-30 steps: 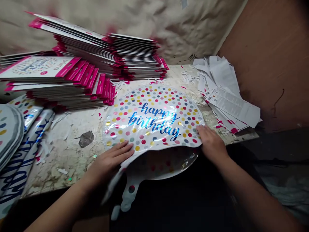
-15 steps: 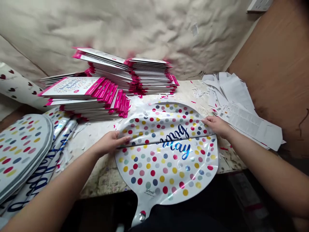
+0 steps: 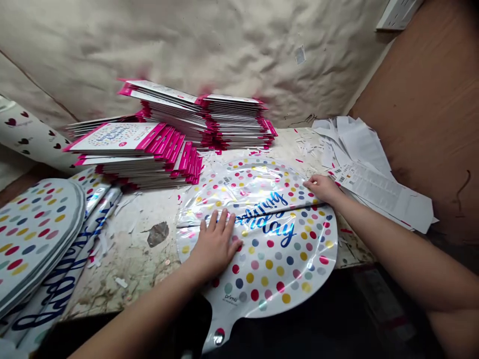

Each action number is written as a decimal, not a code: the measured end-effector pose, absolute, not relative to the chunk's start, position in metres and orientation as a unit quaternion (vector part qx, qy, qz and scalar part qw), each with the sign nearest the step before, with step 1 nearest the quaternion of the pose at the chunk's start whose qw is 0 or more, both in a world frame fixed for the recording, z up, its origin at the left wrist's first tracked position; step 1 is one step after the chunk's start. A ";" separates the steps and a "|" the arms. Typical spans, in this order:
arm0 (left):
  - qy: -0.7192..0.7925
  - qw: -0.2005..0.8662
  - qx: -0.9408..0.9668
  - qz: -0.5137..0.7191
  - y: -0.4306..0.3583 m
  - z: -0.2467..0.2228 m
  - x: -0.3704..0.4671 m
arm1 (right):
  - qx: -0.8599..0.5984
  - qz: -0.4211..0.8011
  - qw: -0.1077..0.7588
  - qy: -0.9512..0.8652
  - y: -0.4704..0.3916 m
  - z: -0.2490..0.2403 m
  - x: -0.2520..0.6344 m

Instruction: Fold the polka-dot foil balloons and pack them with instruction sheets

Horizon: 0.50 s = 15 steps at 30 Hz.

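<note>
Left hand [image 3: 216, 243] lies flat, fingers spread, on one folded balloon [image 3: 277, 249]. Right hand [image 3: 324, 189] pinches its fold edge, I think. Two card stacks [image 3: 179, 134] behind.

The polka-dot balloon [image 3: 262, 239] is glossy, crinkled foil film with mirror-bright lettering, the bench [image 3: 123, 259] a rough, chipped, matt pale surface, the stacked cards [image 3: 168, 134] smooth printed card, the leaflets [image 3: 374, 174] thin matt paper, and the side wall [image 3: 437, 99] dull brown board.
</note>
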<state>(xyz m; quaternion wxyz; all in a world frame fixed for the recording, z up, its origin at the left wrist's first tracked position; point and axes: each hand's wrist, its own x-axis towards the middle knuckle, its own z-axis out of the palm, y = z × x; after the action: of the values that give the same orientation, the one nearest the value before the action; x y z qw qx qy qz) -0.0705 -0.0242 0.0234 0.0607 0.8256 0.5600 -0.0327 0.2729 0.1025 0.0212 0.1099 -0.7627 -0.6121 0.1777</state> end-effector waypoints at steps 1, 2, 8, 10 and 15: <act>0.563 0.056 0.824 -0.034 -0.027 0.019 -0.068 | -0.773 0.151 0.101 -0.608 0.102 0.027 0.265; 0.565 0.051 0.823 -0.030 -0.028 0.016 -0.067 | -0.774 0.116 0.098 -0.614 0.099 0.034 0.252; 0.567 0.037 0.823 -0.021 -0.024 0.011 -0.066 | -0.499 0.084 0.115 -0.855 0.038 0.042 0.126; 0.568 0.041 0.822 -0.023 -0.024 0.012 -0.063 | -0.475 0.109 0.108 -0.867 0.019 0.029 0.119; 0.556 0.065 0.828 -0.037 -0.024 0.019 -0.050 | -0.673 0.124 0.087 -0.724 -0.004 0.004 0.225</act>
<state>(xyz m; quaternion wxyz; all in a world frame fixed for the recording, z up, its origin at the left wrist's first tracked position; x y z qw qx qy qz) -0.0501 -0.0237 0.0194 0.0648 0.8276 0.5563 -0.0372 0.2246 -0.0040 0.0037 0.0870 -0.6727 -0.7242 0.1244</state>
